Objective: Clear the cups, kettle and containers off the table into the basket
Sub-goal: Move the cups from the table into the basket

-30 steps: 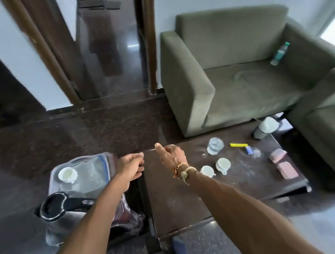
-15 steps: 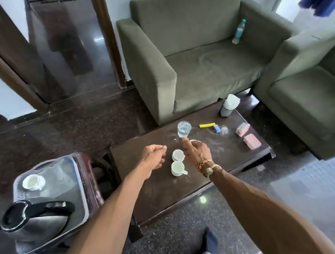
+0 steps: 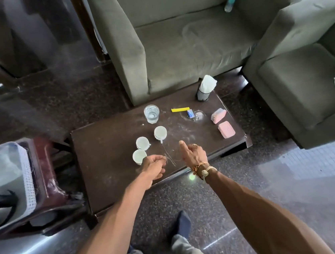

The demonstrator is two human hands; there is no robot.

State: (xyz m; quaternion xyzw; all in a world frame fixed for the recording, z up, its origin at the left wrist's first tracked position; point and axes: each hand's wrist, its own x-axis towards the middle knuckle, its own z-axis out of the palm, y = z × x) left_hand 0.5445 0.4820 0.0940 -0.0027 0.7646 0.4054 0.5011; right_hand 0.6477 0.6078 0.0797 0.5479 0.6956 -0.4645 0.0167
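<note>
Both hands have swung from the basket (image 3: 26, 172) back over the table (image 3: 107, 154); left hand (image 3: 154, 167) loosely curled, right hand (image 3: 194, 155) open, both empty, three cups (image 3: 142, 143) next.

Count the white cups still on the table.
3, clustered left of centre: one cup farthest from the person, one just left of it, one nearest, partly behind the left hand. None seems hidden.

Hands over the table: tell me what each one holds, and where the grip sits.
Neither visibly holds anything. The left hand is loosely curled beside a white cup; the right hand points, empty.
</note>
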